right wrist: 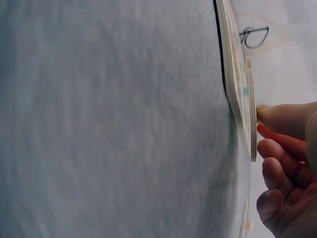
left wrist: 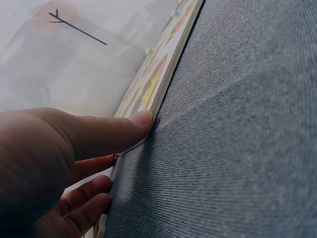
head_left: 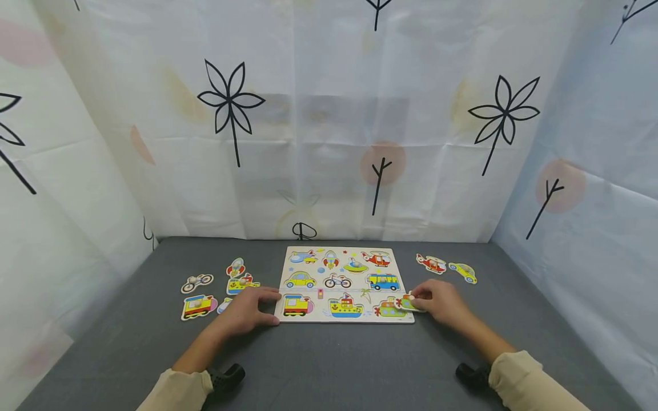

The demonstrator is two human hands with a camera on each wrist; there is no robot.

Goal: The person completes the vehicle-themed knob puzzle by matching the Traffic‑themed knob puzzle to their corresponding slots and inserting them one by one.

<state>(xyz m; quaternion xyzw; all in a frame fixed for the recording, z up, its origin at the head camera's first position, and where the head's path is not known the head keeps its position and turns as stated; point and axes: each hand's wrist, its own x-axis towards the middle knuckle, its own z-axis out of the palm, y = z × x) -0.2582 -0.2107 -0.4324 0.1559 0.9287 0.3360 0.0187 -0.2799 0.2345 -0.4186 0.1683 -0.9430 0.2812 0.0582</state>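
Note:
A wooden puzzle board (head_left: 321,294) printed with several vehicles lies in front of me. My left hand (head_left: 249,310) is at its left edge, the straight thumb (left wrist: 106,134) touching the front corner and the index finger against the side. With thumb and fingertips, my right hand (head_left: 443,301) pinches a green submarine puzzle piece (head_left: 406,303). The piece overlaps the printed submarine (head_left: 386,309) at the board's front right. In the right wrist view, the submarine piece (right wrist: 251,109) appears edge-on close over the board (right wrist: 231,59), its knob hidden by the fingers.
Left of the board lie bicycle (head_left: 197,282), rocket (head_left: 236,266), ship (head_left: 240,283) and train (head_left: 197,307) pieces, plus one partly hidden piece (head_left: 223,306) by the left hand. Helicopter (head_left: 430,264) and car (head_left: 464,272) pieces lie right. A patterned curtain (head_left: 319,120) hangs behind the grey table (head_left: 329,365).

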